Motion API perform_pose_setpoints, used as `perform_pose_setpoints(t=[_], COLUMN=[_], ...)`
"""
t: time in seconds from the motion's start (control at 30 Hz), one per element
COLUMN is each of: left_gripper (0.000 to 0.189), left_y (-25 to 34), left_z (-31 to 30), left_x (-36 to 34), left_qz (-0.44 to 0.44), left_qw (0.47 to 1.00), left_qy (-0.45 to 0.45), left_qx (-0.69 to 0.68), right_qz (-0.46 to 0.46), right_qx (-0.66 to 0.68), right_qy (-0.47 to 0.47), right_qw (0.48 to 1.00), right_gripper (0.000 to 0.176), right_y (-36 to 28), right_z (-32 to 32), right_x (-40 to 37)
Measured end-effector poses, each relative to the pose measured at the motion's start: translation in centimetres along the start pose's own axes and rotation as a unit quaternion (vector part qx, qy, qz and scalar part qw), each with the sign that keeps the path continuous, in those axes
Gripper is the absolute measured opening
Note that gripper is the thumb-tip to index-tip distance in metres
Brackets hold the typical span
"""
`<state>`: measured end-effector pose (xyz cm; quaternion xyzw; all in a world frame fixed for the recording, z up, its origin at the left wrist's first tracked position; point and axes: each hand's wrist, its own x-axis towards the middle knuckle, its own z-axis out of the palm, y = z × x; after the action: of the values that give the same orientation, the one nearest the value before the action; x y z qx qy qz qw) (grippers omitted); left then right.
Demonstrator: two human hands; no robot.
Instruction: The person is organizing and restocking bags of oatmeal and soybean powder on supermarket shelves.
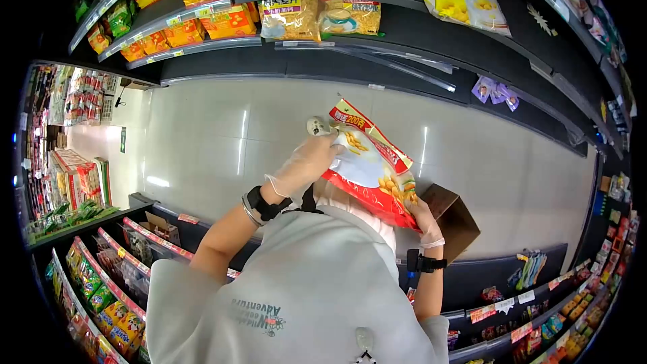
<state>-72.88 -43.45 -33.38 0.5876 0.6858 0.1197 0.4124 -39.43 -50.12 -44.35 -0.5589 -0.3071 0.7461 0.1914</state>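
A red and white snack bag [371,168] with yellow print is held up in front of my chest by both gloved hands. My left hand [303,162] grips its upper left edge, and a small white object [317,125] sits at those fingertips. My right hand [426,224] holds the bag's lower right corner, just above a brown cardboard box [458,219]. Both wrists carry black bands. My white shirt fills the bottom of the view.
Dark store shelves curve round the view. Yellow and orange snack packs [202,0] sit on the shelves at the top. More packaged goods [101,296] line the lower left racks, and small items [566,317] fill the lower right. A glossy white tiled floor [222,141] lies between.
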Motion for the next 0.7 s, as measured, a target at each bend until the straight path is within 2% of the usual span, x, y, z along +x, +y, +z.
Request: perform_pose_setpoints(t=[0.37,0.5,0.6,0.67,0.7], left_gripper=[0.041,0.04,0.038,0.033,0.034], left_y=[0.6,-2.0,-1.5,-1.8,-2.0], left_z=[-1.8,-0.8,-1.3,-1.7,-1.4], left_x=[-0.3,0.4,-0.4,-0.6,-0.5], left_qz=[-0.028,0.008,0.002,0.028,0.012], left_qw=[1.0,1.0,1.0,0.999,0.999], left_qy=[0.0,0.012,0.029,0.008,0.009], left_qx=[0.009,0.011,-0.01,-0.027,-0.028], right_qz=[-0.007,-0.006,0.006,-0.003,-0.005], right_qx=[-0.022,-0.008,-0.009,-0.045,-0.034], right_qy=[-0.029,-0.044,-0.024,-0.052,-0.063], right_qw=[0.999,0.999,1.0,0.998,0.997], right_gripper=[0.042,0.039,0.036,0.037,0.037], right_y=[-0.4,-0.6,-3.5,-1.3,-0.7], right_z=[-0.6,-0.3,1.5,-0.3,-0.8], right_x=[2.2,2.7,1.7,3.5,3.9])
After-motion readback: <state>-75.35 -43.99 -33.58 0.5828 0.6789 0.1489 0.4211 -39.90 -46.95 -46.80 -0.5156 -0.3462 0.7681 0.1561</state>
